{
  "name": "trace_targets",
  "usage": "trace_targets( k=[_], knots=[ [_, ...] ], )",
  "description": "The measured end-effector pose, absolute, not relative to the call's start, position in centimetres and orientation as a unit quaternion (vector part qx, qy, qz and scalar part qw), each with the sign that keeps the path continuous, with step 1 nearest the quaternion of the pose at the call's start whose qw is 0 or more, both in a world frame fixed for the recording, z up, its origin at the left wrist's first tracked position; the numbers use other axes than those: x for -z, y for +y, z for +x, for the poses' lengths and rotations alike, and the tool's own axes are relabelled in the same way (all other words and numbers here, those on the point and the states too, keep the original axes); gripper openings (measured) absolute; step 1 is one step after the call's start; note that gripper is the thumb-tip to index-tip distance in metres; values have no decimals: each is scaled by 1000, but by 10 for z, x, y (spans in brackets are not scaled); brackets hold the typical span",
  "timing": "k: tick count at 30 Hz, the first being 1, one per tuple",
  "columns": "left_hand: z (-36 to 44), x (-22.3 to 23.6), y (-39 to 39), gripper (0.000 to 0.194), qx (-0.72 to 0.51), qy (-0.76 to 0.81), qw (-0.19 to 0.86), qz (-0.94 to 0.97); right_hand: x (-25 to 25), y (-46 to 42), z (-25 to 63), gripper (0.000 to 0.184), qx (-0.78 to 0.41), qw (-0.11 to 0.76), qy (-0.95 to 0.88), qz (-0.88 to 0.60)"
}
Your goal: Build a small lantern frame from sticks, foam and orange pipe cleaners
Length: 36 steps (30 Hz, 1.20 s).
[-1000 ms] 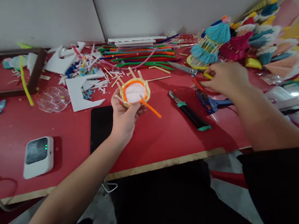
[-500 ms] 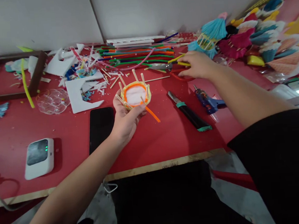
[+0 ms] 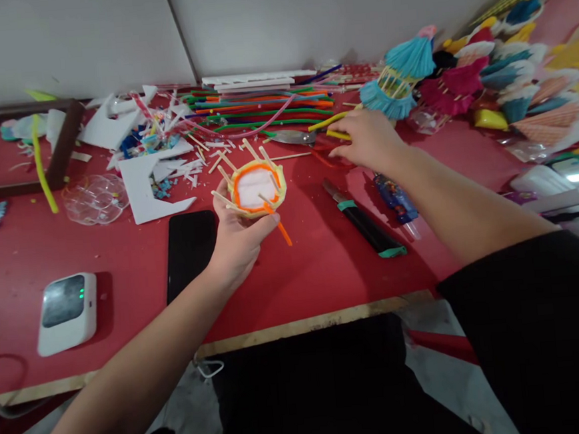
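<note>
My left hand (image 3: pixel 241 237) is closed on the near-left edge of a round craft base (image 3: pixel 256 187), thumb on the rim. The base has a white middle, a yellow rim and several upright wooden sticks. An orange pipe cleaner (image 3: pixel 285 233) lines the inside of the rim, its loose end hanging past my thumb. Farther right, my right hand (image 3: pixel 366 137) has its fingers at the yellow handles of a pair of scissors (image 3: pixel 290 137), whose metal blades point left. The fingers' undersides are partly hidden. A blurred red piece lies below that hand.
A utility knife (image 3: pixel 371 229) and a blue glue gun (image 3: pixel 396 198) lie near my right forearm. A black phone (image 3: pixel 190 251) and white device (image 3: pixel 67 313) are at left. Pipe cleaners (image 3: pixel 261 109), foam scraps (image 3: pixel 141 188) and paper-umbrella crafts (image 3: pixel 410 60) line the back.
My right hand and the scissors have shifted left across the table. The craft base in my left hand has tilted slightly and come down a little. The whole view has shifted slightly.
</note>
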<state>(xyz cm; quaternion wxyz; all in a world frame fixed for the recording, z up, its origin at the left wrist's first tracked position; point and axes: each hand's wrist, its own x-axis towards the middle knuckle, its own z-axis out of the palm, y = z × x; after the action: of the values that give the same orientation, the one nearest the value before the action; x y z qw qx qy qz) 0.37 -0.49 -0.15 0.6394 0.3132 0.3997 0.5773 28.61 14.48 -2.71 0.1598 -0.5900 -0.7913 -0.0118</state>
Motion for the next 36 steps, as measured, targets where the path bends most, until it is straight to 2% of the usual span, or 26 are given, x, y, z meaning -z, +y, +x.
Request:
trace_targets(
  k=[7, 17, 23, 27, 30, 36],
  knots=[
    [4, -1, -3, 92, -577, 402, 644, 299, 34, 155, 282, 42, -18, 142, -775, -616],
    [2, -2, -5, 98, -554, 420, 661, 283, 33, 147, 308, 50, -30, 176, -784, -595],
    [2, -4, -3, 96, -541, 429, 673, 264, 25, 149, 319, 61, -16, 159, -778, -607],
    [1, -5, -2, 91, -535, 432, 677, 264, 8, 146, 317, 60, 4, 131, -786, -604],
    [1, -4, -2, 89, -533, 433, 677, 265, -8, 142, 310, 49, 9, 85, -801, -593],
    [1, -3, -2, 94, -548, 427, 669, 263, -17, 142, 288, 43, -39, 11, -873, -486]
  ],
)
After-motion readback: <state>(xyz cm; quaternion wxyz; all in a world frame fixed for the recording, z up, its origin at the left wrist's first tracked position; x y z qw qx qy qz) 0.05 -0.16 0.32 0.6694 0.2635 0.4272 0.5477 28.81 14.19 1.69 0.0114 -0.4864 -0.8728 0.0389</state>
